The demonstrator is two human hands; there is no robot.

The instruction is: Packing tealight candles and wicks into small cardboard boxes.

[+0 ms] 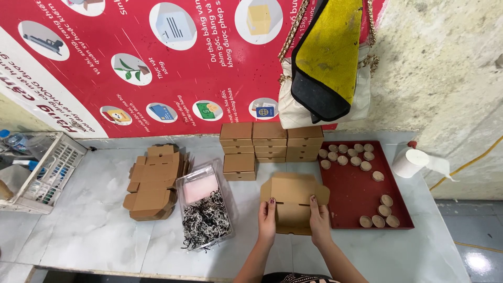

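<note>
You've got approx 10 folded kraft boxes (270, 142) stacked. Both hands, left hand (267, 219) & right hand (318, 222), grip a half-folded box (292, 202); flat blanks (153, 181) left.

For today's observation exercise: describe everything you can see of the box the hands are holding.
The box is plain brown cardboard, half folded, its flaps open and spread. It lies flat on the pale table, beside the red tray. The left hand grips its left side and the right hand its right, fingers on top.
</note>
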